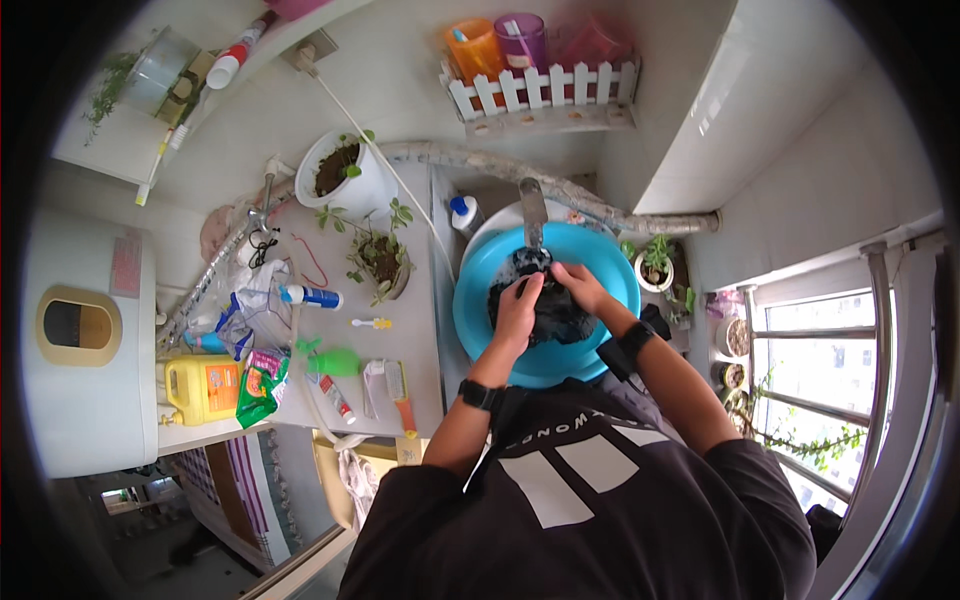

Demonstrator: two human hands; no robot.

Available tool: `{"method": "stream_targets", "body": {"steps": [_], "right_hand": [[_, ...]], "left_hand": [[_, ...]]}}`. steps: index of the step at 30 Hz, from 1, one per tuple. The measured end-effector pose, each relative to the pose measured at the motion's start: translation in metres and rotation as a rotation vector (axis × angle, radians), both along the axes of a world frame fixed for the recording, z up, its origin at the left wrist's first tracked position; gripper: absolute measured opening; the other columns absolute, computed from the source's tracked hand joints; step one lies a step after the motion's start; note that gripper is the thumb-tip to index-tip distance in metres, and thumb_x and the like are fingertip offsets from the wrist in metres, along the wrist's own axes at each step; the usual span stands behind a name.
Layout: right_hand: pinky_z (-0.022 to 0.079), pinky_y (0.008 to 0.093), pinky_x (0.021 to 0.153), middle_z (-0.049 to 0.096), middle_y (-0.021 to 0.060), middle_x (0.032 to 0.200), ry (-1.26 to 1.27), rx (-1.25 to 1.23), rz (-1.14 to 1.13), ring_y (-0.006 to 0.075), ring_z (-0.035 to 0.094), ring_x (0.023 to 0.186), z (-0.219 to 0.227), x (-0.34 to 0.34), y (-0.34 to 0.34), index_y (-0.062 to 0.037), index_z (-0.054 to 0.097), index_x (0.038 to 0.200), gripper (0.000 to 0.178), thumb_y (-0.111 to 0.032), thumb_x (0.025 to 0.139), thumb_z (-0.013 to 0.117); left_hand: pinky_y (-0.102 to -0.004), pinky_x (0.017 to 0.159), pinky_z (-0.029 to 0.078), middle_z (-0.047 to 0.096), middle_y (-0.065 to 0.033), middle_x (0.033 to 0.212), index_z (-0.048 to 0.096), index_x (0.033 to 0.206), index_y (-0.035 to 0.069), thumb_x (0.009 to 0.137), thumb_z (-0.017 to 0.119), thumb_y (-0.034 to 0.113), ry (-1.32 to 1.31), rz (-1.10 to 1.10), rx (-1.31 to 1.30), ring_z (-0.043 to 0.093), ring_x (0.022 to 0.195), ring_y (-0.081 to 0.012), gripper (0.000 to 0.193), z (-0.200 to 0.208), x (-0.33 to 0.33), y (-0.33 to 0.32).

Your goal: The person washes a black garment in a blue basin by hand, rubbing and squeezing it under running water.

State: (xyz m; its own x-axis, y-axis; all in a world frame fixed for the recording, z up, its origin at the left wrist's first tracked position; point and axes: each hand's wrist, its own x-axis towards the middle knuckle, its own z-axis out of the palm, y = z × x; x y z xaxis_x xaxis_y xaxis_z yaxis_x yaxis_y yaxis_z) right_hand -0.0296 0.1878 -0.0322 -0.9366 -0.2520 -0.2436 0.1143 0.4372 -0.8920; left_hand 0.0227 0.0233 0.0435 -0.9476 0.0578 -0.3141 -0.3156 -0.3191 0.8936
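Both of my hands are over a round blue basin (472, 318). In it lies a dark, wet-looking black cloth (560, 325) with whitish suds or water around its upper part. My left hand (517, 312) is closed on the cloth at its left side, thumb on top. My right hand (582, 290) grips it from the right, its thumb close to the left thumb. The fingertips of both hands are partly hidden by the dark fabric. Just beyond the hands, a metal faucet (533, 208) reaches over the basin. A dark band is on each wrist.
Left of the basin, a counter (425, 330) bears potted plants (378, 262), a green spray bottle (332, 360), a brush (400, 395), tubes and a yellow jug (202, 390). A blue-capped bottle (466, 214) stands behind the basin. Small potted plants (655, 268) and a barred window (820, 350) are at right.
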Motion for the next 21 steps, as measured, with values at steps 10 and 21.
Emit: {"method": "stream_targets", "body": {"steps": [10,21], "right_hand": [[0.05,0.0383,0.069,0.065,0.0223,0.079,0.352,0.057,0.241,0.0356,0.064,0.075,0.128,-0.018,0.039,0.0015,0.065,0.094,0.03,-0.01,0.067,0.069],[0.052,0.039,0.092,0.065,0.015,0.111,-0.835,-0.907,-0.039,0.0271,0.065,0.1,0.06,-0.026,0.045,0.0017,0.051,0.126,0.051,-0.024,0.082,0.057]], "left_hand": [[-0.0275,0.082,0.052,0.063,-0.0045,0.101,0.055,0.113,0.002,0.075,0.082,0.006,0.249,-0.022,-0.048,0.061,0.092,-0.0131,0.047,0.127,0.001,-0.036],[-0.0328,0.065,0.053,0.063,-0.0088,0.105,0.055,0.121,0.006,0.08,0.078,0.03,0.057,-0.097,-0.579,0.064,0.089,-0.0184,0.053,0.02,-0.033,-0.095]]}}
